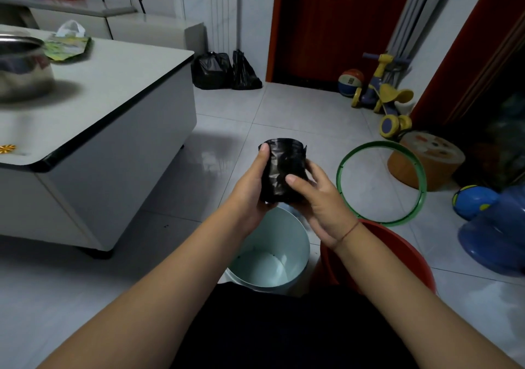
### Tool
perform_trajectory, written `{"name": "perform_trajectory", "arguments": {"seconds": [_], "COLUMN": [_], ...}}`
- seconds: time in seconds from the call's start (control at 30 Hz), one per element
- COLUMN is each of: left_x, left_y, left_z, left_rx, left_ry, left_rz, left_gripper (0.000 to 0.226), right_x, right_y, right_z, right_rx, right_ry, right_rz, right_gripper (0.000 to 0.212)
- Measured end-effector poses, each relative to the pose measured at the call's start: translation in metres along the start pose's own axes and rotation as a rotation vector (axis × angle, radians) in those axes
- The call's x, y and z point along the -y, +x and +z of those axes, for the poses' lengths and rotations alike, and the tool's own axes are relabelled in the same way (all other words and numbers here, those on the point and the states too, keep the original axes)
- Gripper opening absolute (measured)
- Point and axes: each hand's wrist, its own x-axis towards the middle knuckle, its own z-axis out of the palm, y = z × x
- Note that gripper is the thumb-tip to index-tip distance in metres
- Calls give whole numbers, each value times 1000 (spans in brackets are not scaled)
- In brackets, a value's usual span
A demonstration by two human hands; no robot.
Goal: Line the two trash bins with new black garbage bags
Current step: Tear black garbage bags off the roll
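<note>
Well, both hands, left hand (250, 189) and right hand (321, 198), clasp a crinkled roll of black garbage bags (282, 169) above the white bin (295, 243), unlined, beside the red bin (397, 249).

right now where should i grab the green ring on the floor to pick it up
Grip the near rim of the green ring from above, pinching the thin band. It lies flat on the tiles, open in the middle, beside the red bin, so that arc looks closest.
</note>
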Motion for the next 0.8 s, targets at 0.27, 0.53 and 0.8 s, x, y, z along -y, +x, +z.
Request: {"name": "perform_trajectory", "arguments": {"seconds": [0.27,0.53,0.8], "left_x": [3,-1,6], "left_y": [-1,-4,0], "left_z": [0,3,-3], "left_rx": [3,62,-11], "left_ry": [-126,-100,-68], "left_rz": [-95,-102,-158], "left_gripper": [47,50,51], "right_x": [8,10,13], "right_y": [-2,-6,-2], "right_z": [2,4,1], "right_rx": [-108,-28,-228], "right_ry": [-612,-809,-470], "right_rz": [-206,-313,-263], "right_gripper": [50,64,26]}}
